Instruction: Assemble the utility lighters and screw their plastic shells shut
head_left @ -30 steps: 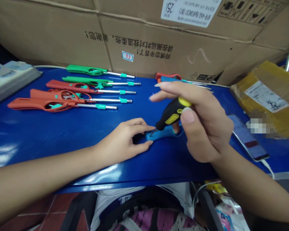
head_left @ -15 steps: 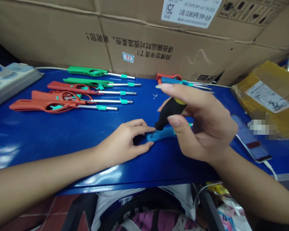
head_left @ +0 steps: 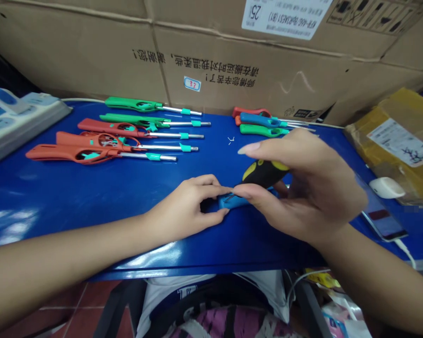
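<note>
My left hand (head_left: pixel 188 206) pinches the end of a blue lighter (head_left: pixel 231 202) lying on the blue table (head_left: pixel 91 197). My right hand (head_left: pixel 303 188) is closed round a black and yellow screwdriver (head_left: pixel 264 172), whose tip touches the blue lighter near my left fingertips. Most of the lighter is hidden behind my right hand.
Several red and green long-nosed lighters (head_left: pixel 109 136) lie in a row at the back left, and three more (head_left: pixel 261 121) at the back middle. Cardboard boxes (head_left: pixel 197 51) line the rear. A power strip (head_left: pixel 17 117) sits far left; a phone (head_left: pixel 382 218) and a yellow parcel (head_left: pixel 398 141) sit right.
My right hand has tilted the screwdriver lower and flatter, its handle now pointing right. The left hand stays on the lighter. The view has shifted slightly.
</note>
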`<action>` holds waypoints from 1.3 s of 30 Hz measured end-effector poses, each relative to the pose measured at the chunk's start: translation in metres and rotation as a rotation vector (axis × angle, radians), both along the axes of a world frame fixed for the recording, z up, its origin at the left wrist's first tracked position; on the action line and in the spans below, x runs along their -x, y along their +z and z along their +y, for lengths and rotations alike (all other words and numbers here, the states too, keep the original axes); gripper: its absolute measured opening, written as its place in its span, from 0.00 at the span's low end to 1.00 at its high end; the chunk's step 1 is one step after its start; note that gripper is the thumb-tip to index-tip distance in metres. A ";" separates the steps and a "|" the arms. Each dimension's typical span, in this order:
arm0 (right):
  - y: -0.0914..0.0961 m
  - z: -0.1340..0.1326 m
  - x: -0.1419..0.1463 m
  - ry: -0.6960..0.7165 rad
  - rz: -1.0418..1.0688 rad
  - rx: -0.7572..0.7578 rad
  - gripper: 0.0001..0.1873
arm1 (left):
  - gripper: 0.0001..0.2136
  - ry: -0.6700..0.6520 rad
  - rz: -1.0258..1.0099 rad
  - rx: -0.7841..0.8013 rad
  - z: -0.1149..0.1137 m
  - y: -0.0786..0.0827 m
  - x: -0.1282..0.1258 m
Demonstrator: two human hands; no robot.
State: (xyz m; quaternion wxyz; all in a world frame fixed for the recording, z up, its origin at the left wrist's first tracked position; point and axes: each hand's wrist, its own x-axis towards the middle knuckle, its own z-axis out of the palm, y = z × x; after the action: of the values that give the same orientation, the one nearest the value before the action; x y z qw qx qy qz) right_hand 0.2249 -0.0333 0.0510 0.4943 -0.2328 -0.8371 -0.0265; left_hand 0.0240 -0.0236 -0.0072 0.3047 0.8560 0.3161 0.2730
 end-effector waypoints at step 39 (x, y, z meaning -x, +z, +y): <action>-0.001 0.007 -0.005 0.059 0.014 0.042 0.16 | 0.11 0.086 0.237 -0.106 -0.007 0.004 -0.008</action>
State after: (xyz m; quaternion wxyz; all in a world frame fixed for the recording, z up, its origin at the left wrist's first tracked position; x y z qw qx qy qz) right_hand 0.2299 -0.0258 0.0497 0.4957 -0.2187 -0.8405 0.0074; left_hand 0.0317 -0.0303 -0.0027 0.2077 0.8826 0.3716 0.1993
